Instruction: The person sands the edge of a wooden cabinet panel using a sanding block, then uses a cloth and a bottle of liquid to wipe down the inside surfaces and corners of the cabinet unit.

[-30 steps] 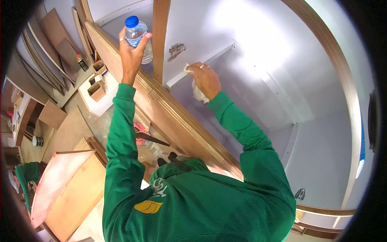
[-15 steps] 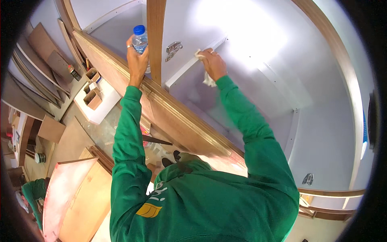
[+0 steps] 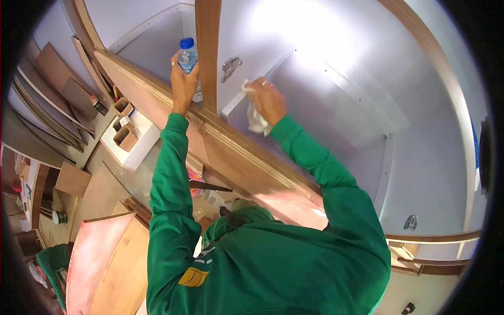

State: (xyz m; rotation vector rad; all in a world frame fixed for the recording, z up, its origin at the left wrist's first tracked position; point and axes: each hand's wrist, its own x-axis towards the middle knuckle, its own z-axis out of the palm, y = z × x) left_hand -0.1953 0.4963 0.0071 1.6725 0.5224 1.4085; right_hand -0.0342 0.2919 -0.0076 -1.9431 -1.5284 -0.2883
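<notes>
Left hand raised above the wooden front rail of a white-lined cabinet, grip wrapped around a clear plastic water bottle with a blue cap, held upright just left of the brown vertical wooden divider. Right hand inside the cabinet's right compartment, grip closed on a crumpled white cloth, pressed against the white inner panel beside the divider; possibly touching the panel's edge, hard to tell through the glare. Metal hinge on the white wall between the two hands. Green sleeves reaching up from the lower edge. Stacked wooden boards leaning far left, well apart.
</notes>
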